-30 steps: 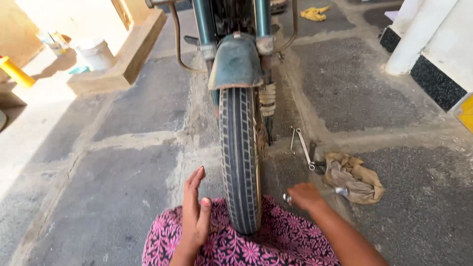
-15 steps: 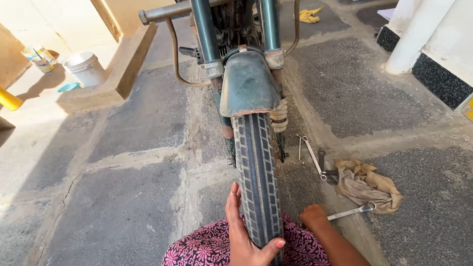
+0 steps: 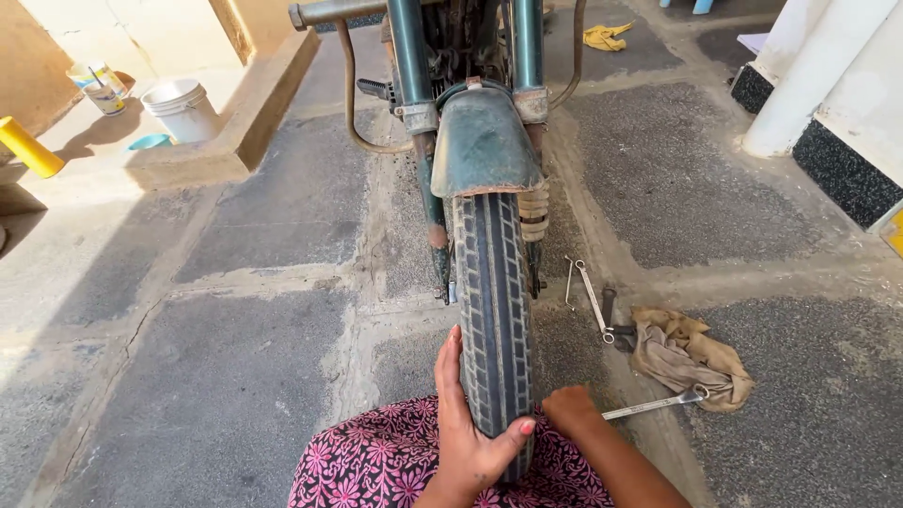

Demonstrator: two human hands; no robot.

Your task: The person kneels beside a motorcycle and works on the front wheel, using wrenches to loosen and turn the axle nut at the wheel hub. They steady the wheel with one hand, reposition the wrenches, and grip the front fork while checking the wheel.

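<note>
A person's left hand [image 3: 467, 428] wraps the front tyre [image 3: 494, 310] of a motorcycle, fingers spread flat along its left sidewall and the thumb hooked across the ribbed tread, a clasp rather than a closed fist. The right hand [image 3: 568, 410] presses against the tyre's right sidewall; its fingers are hidden behind the rubber, so how far it is closed cannot be told. The tyre stands upright at centre, its lower end against a pink-and-black floral garment [image 3: 395, 461] on the person's lap, with a worn blue-green mudguard [image 3: 484, 141] above it between two fork legs. On the rough stone paving to the right lie a long spanner [image 3: 592, 296], a crumpled tan rag [image 3: 687, 357] and a second spanner [image 3: 654, 405] just beside the right wrist. At upper left, on a raised concrete ledge, stand a white bucket [image 3: 183, 105], a small labelled tin [image 3: 102, 94] and a yellow cylinder [image 3: 28, 148]. A yellow cloth [image 3: 607, 36] lies far behind.
</note>
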